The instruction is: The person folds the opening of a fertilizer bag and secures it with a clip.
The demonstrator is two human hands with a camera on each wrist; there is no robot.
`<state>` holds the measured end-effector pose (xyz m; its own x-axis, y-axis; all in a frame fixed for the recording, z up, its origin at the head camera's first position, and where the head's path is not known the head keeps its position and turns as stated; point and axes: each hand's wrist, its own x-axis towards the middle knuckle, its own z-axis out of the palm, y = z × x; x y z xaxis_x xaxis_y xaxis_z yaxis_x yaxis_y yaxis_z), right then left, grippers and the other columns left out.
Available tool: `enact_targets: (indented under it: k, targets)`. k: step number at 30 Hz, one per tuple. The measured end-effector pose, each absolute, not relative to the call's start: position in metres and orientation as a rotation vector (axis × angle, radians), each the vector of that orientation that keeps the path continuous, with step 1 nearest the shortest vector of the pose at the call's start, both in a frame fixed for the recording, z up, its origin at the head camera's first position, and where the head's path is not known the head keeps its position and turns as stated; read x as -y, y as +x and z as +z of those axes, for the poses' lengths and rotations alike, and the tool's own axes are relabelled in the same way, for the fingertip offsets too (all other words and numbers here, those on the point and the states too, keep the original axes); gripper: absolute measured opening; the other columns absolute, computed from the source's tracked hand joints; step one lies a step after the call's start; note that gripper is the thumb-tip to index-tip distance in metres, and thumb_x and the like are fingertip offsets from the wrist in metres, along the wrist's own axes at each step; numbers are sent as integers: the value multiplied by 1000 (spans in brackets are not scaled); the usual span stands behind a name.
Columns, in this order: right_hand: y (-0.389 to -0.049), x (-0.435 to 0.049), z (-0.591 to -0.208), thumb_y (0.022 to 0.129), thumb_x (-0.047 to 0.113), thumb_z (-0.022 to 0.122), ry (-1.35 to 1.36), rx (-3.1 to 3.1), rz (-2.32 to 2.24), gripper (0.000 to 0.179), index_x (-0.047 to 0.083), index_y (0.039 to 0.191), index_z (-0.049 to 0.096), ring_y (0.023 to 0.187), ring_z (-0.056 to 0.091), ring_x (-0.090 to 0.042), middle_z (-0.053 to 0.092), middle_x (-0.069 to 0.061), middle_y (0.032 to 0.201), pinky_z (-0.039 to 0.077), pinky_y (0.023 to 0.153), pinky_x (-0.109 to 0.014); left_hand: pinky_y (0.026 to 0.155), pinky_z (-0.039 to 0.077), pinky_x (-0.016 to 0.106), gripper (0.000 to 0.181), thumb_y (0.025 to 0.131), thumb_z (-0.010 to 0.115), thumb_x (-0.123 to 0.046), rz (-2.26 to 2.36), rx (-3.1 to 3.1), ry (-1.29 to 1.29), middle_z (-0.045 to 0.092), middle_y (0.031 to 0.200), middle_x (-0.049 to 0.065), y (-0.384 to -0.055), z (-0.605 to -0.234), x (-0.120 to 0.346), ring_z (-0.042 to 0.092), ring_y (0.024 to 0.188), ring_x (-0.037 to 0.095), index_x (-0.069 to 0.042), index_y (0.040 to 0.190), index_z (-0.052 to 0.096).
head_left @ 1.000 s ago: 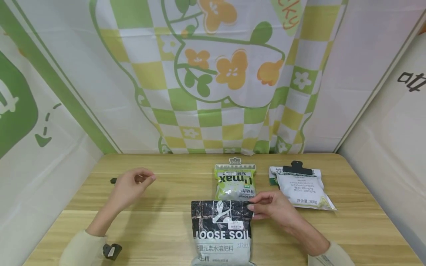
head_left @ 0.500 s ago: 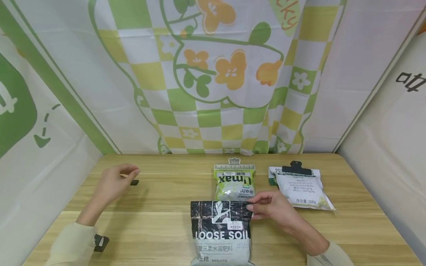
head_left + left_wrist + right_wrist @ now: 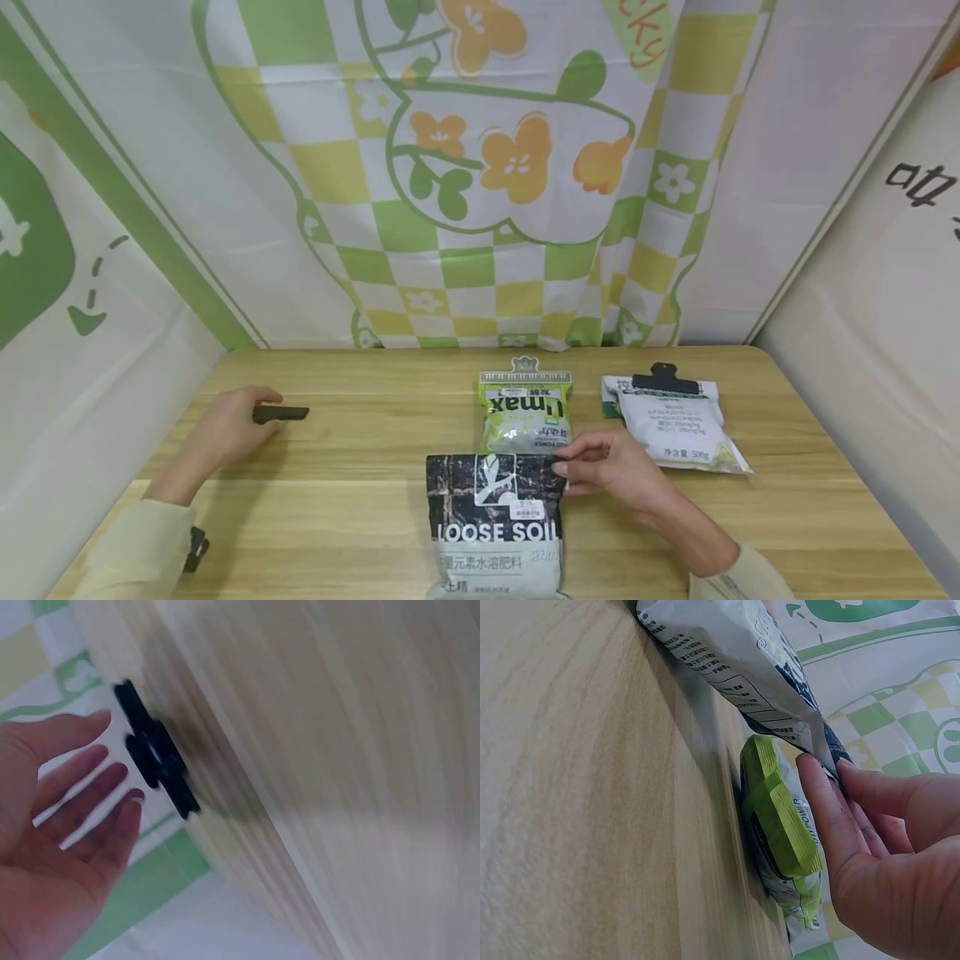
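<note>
My left hand (image 3: 251, 412) lies low on the wooden table (image 3: 360, 500) at the left end of a black clip (image 3: 283, 413). In the left wrist view the left hand (image 3: 112, 769) has straight, spread fingers right beside the clip (image 3: 156, 754) and grips nothing. My right hand (image 3: 564, 463) pinches the top right corner of a dark "LOOSE SOIL" bag (image 3: 495, 521) lying flat at the front middle. The right wrist view shows thumb and fingers of that hand (image 3: 831, 766) closed on the bag's edge (image 3: 727, 652).
A green bag (image 3: 523, 412) with a green clip on top lies just behind the soil bag and shows again as the green bag (image 3: 780, 817). A white bag (image 3: 675, 425) closed by a black clip (image 3: 660, 381) lies at the right. Patterned cloth walls enclose the table.
My left hand has moved left and down, from above the black clip to its left end at table level. The right hand and the bags have stayed put.
</note>
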<state>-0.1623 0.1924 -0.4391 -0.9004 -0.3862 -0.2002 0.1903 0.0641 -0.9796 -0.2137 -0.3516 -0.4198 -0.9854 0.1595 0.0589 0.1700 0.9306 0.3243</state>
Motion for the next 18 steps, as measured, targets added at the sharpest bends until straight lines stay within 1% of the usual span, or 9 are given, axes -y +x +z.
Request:
enact_targets:
  k: [3, 6, 9, 12, 16, 18]
  targets:
    - [-162, -192, -439, 89, 1, 79, -198, -1940, -1889, 24, -10, 108, 72, 81, 77, -18, 79, -5, 98, 67, 83, -41, 94, 53, 70, 43, 86, 81, -8, -450, 3069, -298, 65, 129, 39, -216, -423, 359, 64, 114, 57, 8, 124, 68]
    - [-162, -192, -438, 89, 1, 79, -199, -1946, -1888, 25, -11, 109, 71, 83, 78, -18, 79, -6, 98, 67, 83, -41, 92, 55, 68, 44, 82, 83, -5, -411, 3079, -352, 67, 125, 37, -219, -424, 363, 67, 111, 54, 8, 122, 69]
    - [-163, -192, -438, 88, 0, 79, -200, -1948, -1892, 26, -12, 110, 71, 83, 78, -18, 79, -7, 99, 67, 84, -41, 92, 56, 68, 43, 81, 84, -5, -362, 3084, -408, 71, 120, 33, -222, -426, 365, 68, 109, 55, 8, 120, 70]
    - [-162, -193, -438, 88, 0, 79, -200, -1947, -1893, 25, -11, 109, 71, 84, 78, -19, 79, -7, 100, 67, 84, -41, 91, 57, 67, 41, 82, 84, -6, -331, 3098, -435, 74, 114, 28, -224, -430, 367, 70, 104, 51, 6, 119, 71]
    - [-162, -193, -439, 88, 0, 79, -208, -1943, -1892, 25, -10, 110, 71, 85, 78, -19, 80, -7, 102, 67, 84, -41, 91, 57, 67, 39, 83, 83, -6, -302, 3116, -447, 76, 110, 25, -227, -433, 368, 72, 101, 47, 4, 119, 72]
    - [-162, -193, -438, 89, 1, 79, -214, -1944, -1892, 26, -10, 111, 71, 85, 78, -19, 80, -7, 102, 67, 85, -41, 90, 57, 66, 39, 81, 84, -6, -274, 3114, -461, 76, 109, 25, -228, -432, 367, 72, 100, 47, 3, 118, 73]
